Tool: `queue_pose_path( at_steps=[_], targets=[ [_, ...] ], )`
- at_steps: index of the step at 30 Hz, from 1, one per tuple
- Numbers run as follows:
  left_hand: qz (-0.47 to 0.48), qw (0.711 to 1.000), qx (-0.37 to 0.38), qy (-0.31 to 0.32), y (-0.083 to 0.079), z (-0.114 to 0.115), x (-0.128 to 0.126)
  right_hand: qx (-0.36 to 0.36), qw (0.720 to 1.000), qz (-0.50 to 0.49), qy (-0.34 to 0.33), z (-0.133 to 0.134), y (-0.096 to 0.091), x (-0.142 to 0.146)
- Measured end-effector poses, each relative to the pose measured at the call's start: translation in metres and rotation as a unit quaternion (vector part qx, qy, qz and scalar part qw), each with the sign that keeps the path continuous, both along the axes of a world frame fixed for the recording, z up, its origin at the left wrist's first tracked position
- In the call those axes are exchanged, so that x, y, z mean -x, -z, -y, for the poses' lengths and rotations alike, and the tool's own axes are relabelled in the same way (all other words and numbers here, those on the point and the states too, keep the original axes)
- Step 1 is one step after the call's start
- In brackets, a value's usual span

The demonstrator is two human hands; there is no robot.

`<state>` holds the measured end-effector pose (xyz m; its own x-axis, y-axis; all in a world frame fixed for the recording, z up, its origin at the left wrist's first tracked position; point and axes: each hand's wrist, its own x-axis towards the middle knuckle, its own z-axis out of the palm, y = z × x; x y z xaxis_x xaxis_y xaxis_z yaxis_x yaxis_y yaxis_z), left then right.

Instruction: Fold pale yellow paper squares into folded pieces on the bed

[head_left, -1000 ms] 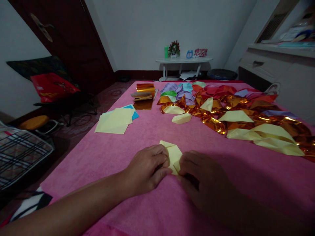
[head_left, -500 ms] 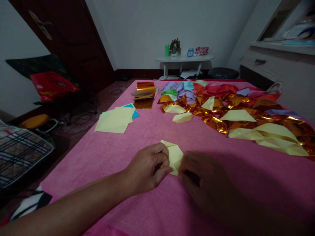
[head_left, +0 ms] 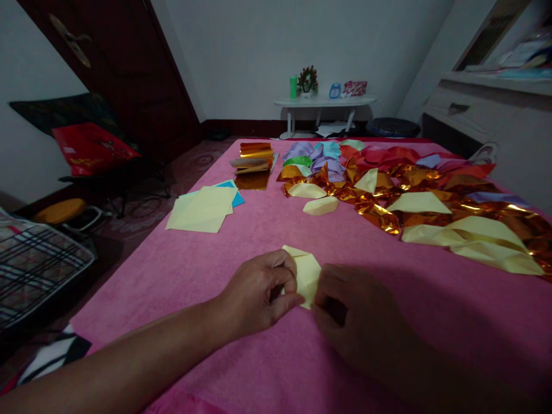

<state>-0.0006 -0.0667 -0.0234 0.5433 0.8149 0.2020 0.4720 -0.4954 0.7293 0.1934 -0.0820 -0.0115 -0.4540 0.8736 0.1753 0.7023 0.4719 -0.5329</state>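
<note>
Between my hands lies a partly folded sheet of yellow paper [head_left: 307, 275] on the pink cloth. My left hand [head_left: 263, 290] grips its left side, fingers curled and thumb at the lower edge. At the paper's right lower edge, my right hand [head_left: 349, 310] pinches with thumb and fingers. Parts of the paper are hidden under the fingers of both hands. A folded yellow paper piece [head_left: 321, 206] rests farther back, beyond the hands.
Flat yellow sheets [head_left: 200, 208] with a blue one lie at left. Behind them is a stack of gold foil paper [head_left: 253, 167]. Many folded pieces in gold foil [head_left: 377, 215], yellow, purple and red spread over the right side of the pink cloth [head_left: 164, 287].
My right thumb has shifted slightly along the lower right edge of the yellow paper. The left hand keeps its grip, and the view has moved a touch.
</note>
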Motion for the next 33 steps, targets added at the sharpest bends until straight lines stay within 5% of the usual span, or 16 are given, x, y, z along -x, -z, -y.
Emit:
queue_pose_path(
  at_steps=[7, 16, 27, 33],
  targets=[
    [-0.016, 1.0, -0.009, -0.012, -0.003, -0.001, 0.001, 0.022, 0.999, -0.016, 0.027, -0.001, 0.0, 0.0],
    [-0.011, 0.99, -0.125, -0.058, -0.005, -0.003, 0.005, -0.03, 0.999, 0.0, -0.043, 0.004, 0.001, -0.003],
    [0.019, 0.994, -0.104, 0.004, -0.004, -0.019, 0.019, -0.175, 0.97, 0.121, -0.116, 0.005, 0.003, -0.003],
    [-0.003, 0.988, -0.137, 0.066, 0.0, -0.032, 0.031, -0.19, 0.963, 0.124, -0.147, -0.001, 0.0, -0.004]
  ],
)
